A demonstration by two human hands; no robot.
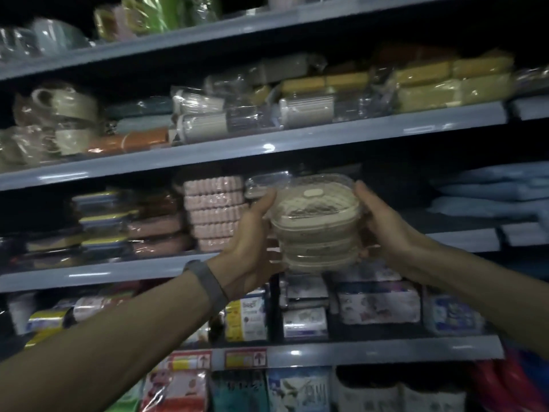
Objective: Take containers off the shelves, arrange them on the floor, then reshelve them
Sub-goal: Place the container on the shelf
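the left hand [252,242] and the right hand [383,224] clasp a stack of containers [315,230] from either side, fingers curled round its edges, holding it in the air just before the middle shelf [118,270]. the containers are beige tubs with clear lids; whether anything is inside cannot be told. a grey wristband [208,281] sits on the left wrist. left of the stack stand pink ribbed packs [214,212], behind it a clear tub [264,182], further right pale blue folded goods [490,191]
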